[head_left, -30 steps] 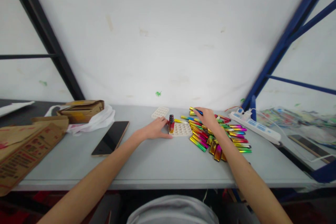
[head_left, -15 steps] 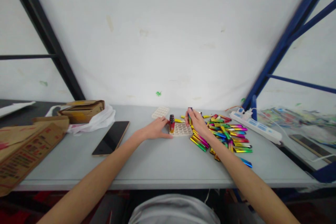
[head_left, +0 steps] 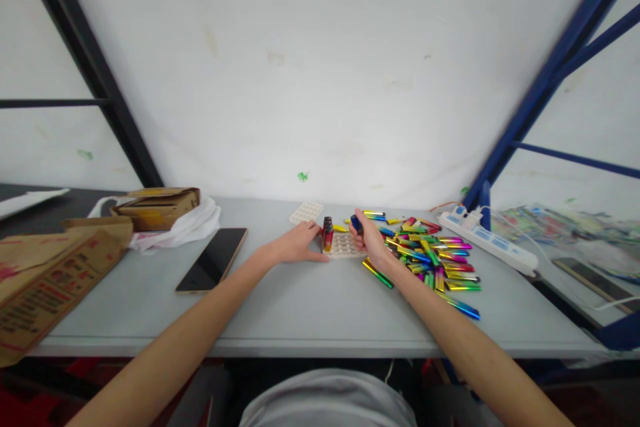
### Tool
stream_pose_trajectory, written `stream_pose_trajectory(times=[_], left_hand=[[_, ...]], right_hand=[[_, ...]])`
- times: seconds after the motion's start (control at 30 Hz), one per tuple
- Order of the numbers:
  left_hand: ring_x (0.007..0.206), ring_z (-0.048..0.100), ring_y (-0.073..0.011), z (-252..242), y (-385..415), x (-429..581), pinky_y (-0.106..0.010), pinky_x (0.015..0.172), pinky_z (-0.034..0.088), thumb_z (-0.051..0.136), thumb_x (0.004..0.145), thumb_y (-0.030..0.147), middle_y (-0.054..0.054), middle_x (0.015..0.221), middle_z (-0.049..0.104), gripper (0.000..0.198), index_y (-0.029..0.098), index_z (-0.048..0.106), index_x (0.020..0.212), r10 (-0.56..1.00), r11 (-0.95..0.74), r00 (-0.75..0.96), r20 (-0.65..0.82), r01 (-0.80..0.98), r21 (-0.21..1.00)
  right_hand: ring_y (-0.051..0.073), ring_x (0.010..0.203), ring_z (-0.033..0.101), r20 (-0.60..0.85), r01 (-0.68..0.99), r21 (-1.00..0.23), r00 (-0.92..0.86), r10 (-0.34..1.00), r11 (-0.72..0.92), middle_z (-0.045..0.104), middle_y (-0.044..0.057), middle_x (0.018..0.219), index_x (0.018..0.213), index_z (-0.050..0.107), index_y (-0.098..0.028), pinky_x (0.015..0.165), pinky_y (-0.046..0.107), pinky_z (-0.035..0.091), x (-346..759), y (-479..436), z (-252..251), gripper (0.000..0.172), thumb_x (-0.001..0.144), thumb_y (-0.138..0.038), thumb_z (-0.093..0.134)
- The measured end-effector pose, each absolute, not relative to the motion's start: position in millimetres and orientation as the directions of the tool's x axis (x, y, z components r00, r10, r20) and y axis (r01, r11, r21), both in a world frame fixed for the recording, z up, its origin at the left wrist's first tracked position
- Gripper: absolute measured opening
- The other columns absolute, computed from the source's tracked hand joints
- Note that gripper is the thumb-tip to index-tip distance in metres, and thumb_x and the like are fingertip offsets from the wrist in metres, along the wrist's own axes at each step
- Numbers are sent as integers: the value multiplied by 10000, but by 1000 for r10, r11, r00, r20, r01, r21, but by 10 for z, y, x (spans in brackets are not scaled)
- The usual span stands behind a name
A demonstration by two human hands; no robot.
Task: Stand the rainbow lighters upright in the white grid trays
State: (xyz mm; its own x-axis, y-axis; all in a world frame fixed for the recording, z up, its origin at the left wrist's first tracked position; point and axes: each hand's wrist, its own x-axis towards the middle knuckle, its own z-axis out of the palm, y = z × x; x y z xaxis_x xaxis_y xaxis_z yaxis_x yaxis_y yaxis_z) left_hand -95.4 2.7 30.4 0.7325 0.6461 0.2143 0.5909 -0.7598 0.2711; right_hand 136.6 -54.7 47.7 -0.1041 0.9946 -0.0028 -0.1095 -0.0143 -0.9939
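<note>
Right hand (head_left: 371,240) has moved left off the pile since a second ago; it's now at the right edge of the white gridded tray (head_left: 344,245). Left hand (head_left: 299,241) hasn't shifted.

Right hand: fingers curled, gripping one lighter (head_left: 355,223). Only a dark blue part shows, on the hand's left side; rest is covered by the fingers. Can't tell whether its lower end touches the tray.

Left hand: fingers loosely spread, thumb apart, palm side down at the tray's left edge. Fingertips are right by a short row of red lighters (head_left: 327,237), dark tops up, upright along the tray's left side. Contact with them: can't tell. Sockets between that row and the right hand are bare where visible.

Pile of metallic lighters (head_left: 430,253) lies loose to the right of the right hand, mixed gold, green, magenta, blue, red. One blue lighter (head_left: 463,308) sits nearer the body, beside the right forearm. A yellow lighter (head_left: 340,228) lies beyond the tray, between the hands.

Second tray (head_left: 306,213) is just beyond the left hand. Smartphone (head_left: 213,260) is left of the left hand, face up. Power strip (head_left: 487,243) is well right of the right hand, past the pile.
</note>
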Motion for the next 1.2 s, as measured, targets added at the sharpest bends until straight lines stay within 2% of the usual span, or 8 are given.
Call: stream_pose_trajectory(times=[0.13, 0.27, 0.5, 0.73, 0.8, 0.9, 1.07, 1.2], left_hand=[[1119, 655, -343, 300, 28, -952, -410, 977, 533, 767, 814, 690, -155, 1185, 701, 627, 156, 678, 1131, 644, -761, 735, 212, 585, 280], [1143, 651, -345, 295, 28, -957, -422, 1003, 528, 764, 824, 681, -167, 1225, 700, 625, 159, 674, 1154, 637, -767, 739, 219, 581, 270], [1135, 667, -359, 310, 20, -951, -423, 990, 536, 784, 793, 681, -158, 1197, 717, 617, 171, 695, 1129, 644, -760, 731, 226, 579, 294], [1136, 659, -350, 312, 22, -962, -415, 993, 528, 767, 802, 689, -155, 1210, 708, 626, 170, 689, 1143, 643, -762, 733, 224, 579, 292], [1131, 658, -347, 310, 24, -963, -412, 986, 529, 758, 808, 698, -153, 1202, 711, 624, 172, 691, 1137, 638, -766, 735, 229, 574, 290], [1127, 663, -350, 310, 26, -959, -413, 989, 528, 767, 801, 699, -156, 1200, 715, 625, 173, 693, 1132, 642, -763, 732, 227, 581, 283], [1117, 658, -352, 313, 21, -952, -425, 983, 530, 772, 802, 691, -165, 1194, 709, 629, 160, 687, 1128, 642, -762, 736, 215, 581, 285], [1105, 648, -345, 312, 15, -950, -430, 984, 528, 769, 812, 685, -168, 1193, 706, 620, 156, 677, 1122, 640, -764, 735, 224, 577, 289]], right_hand=[[96, 447, 168, 4, -41, -999, -14, 1000, 3, 253, -65, 492, 575, 363, -255, 442, 265, 134, 1333, -537, 442, 570, 940, -674, 491], [98, 437, 161, -8, -3, -1000, 49, 999, -7, 256, -60, 480, 554, 358, -252, 431, 263, 125, 1323, -514, 438, 510, 967, -540, 439], [95, 450, 180, 21, 6, -1000, -31, 999, 21, 255, -72, 509, 589, 426, -241, 458, 265, 134, 1318, -550, 455, 566, 918, -690, 529], [103, 456, 164, -18, 23, -1000, 20, 1000, -19, 255, -70, 494, 565, 389, -245, 451, 268, 115, 1315, -535, 462, 427, 924, -472, 431], [103, 454, 161, -29, 21, -999, 37, 999, -30, 254, -72, 492, 569, 390, -248, 447, 269, 109, 1326, -528, 464, 417, 916, -475, 439], [99, 451, 165, -18, -15, -1000, -7, 1000, -18, 253, -80, 512, 598, 413, -249, 453, 266, 113, 1329, -542, 470, 468, 912, -586, 492], [117, 475, 330, 176, -28, -984, -52, 983, 175, 423, -67, 607, 849, 602, -236, 476, 261, 254, 1301, -582, 464, 554, 880, -788, 569], [175, 645, 536, 344, 168, -921, -76, 936, 352, 597, -16, 689, 973, 663, -230, 616, 286, 429, 1317, -582, 438, 532, 963, -742, 519]])
